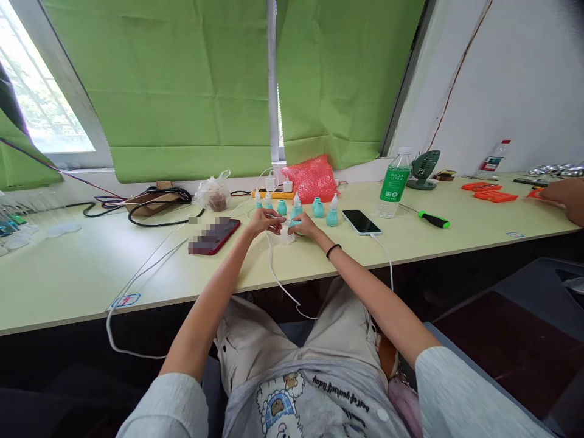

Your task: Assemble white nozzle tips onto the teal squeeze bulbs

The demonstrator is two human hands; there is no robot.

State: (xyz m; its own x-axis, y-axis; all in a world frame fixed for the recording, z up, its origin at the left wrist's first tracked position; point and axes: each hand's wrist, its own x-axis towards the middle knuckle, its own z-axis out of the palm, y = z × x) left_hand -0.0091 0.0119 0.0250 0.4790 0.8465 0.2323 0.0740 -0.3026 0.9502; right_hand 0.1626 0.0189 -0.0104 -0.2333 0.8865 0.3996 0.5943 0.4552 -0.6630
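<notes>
My left hand (267,221) and my right hand (306,226) meet close together at the middle of the table. The fingers of the left are pinched on something I cannot make out. In the fingers of the right is a small teal piece (295,223), largely covered by them. Just below the fingertips is a translucent white piece (286,237); whether it is touched I cannot tell. Behind the hands stand several teal squeeze bulbs, among them a bulb without a tip (318,209), another such bulb (282,208) and a bulb with a pointed clear tip (332,215).
A red-cased phone (214,236) lies to the left, a white phone (362,222) to the right. Beyond are a green-labelled bottle (394,185), a screwdriver (433,219), a small fan (424,170) and red bubble wrap (311,178). White cables cross the table. Another person's hand (562,198) is far right.
</notes>
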